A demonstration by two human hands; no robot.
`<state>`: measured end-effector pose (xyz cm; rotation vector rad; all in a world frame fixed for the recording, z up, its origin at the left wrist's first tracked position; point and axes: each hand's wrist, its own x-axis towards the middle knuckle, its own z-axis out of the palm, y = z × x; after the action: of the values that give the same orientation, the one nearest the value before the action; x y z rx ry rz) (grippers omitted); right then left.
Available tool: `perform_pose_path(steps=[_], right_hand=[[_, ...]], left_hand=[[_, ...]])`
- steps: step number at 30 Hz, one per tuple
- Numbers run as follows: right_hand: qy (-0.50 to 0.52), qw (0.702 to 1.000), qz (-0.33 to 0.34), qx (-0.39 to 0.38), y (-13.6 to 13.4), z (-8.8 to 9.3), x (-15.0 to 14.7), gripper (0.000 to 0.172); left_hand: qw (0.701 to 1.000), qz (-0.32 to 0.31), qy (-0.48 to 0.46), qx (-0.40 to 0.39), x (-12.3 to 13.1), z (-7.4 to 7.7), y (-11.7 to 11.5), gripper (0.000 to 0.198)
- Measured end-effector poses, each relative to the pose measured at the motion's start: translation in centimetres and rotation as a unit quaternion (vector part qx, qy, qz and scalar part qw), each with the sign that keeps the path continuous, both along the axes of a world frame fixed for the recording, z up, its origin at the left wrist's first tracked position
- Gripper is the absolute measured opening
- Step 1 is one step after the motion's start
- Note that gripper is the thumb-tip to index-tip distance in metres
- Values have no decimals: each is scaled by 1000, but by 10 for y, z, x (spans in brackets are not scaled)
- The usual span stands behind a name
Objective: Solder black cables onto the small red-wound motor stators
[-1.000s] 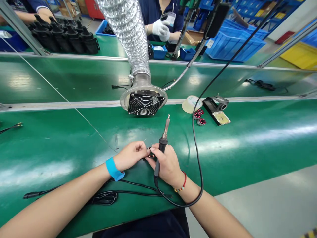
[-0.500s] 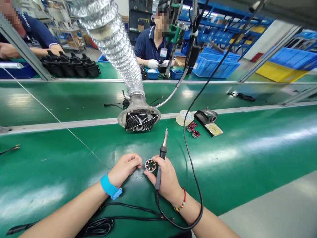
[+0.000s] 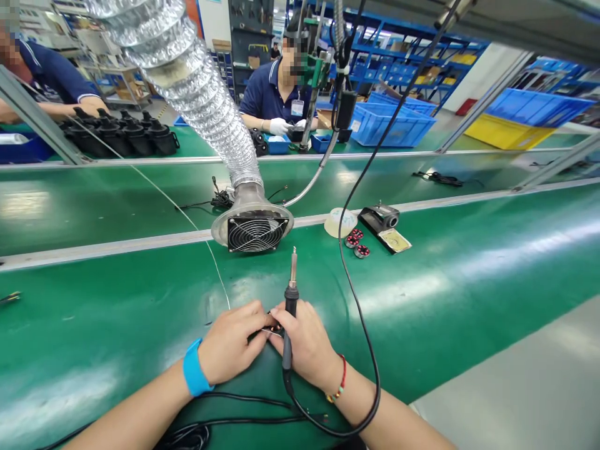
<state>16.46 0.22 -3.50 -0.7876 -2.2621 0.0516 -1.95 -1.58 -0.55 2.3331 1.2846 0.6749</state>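
Note:
My right hand [image 3: 309,344] is closed on a soldering iron [image 3: 291,302], whose metal tip points up and away from me. Its thumb and fingertips also grip a small ring-shaped motor stator [image 3: 275,329] with copper windings, mostly covered by fingers. Against the stator's left side, my left hand [image 3: 234,342] is closed, thumb and fingers pinching at its edge. A thin pale wire [image 3: 216,267] comes down from the upper left and disappears behind the left hand; whether the fingers hold it is hidden.
A fume extractor fan [image 3: 257,234] hangs ahead. To its right lie several stators [image 3: 361,251], a pale cup-like cover [image 3: 340,223] and an iron stand with sponge [image 3: 394,240]. Black cables [image 3: 244,422] lie near me. The iron's cord [image 3: 359,300] loops over my right forearm. Two co-workers sit opposite.
My left hand has moved right to meet the stator, now pinching its edge. The stator is tilted and more covered. The iron stands more upright; the whole view has shifted slightly.

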Motion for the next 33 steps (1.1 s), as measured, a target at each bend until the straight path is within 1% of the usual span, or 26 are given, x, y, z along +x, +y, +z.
perform_pose_path(steps=[3,10,12,14,16,19,21,23,26,29,33], right_hand=[[1,1000,15,-13,1,-1,0,31],[3,997,62,-41,5,-2,1,33],[3,996,76,-54,5,-3,2,35],[-3,995,82,-60,5,-3,2,36],[-10,996,66,-62,4,-3,1,38],[-18,997,21,-75,2,-4,-1,39],[-23,996,-9,-89,0,-6,-4,40],[-35,994,-44,-94,-1,-8,-6,42],[-64,991,-77,-88,-2,-10,-9,44],[-77,990,-59,-99,-2,-8,-8,43],[-74,988,-30,-131,-1,-4,-4,39]], left_hand=[[1000,-13,15,9,-2,1,2,24],[997,-51,48,-33,-5,3,7,21],[996,-60,58,-28,-5,3,7,22],[994,-69,82,0,-5,2,6,23],[989,-71,121,44,-3,1,5,25],[972,-62,202,105,2,0,1,26],[958,-50,256,118,6,0,-1,26],[951,-26,293,98,9,0,-3,27],[952,12,305,28,13,1,-4,27],[956,31,290,-36,15,2,-5,26],[963,44,254,-80,13,5,-3,29]])
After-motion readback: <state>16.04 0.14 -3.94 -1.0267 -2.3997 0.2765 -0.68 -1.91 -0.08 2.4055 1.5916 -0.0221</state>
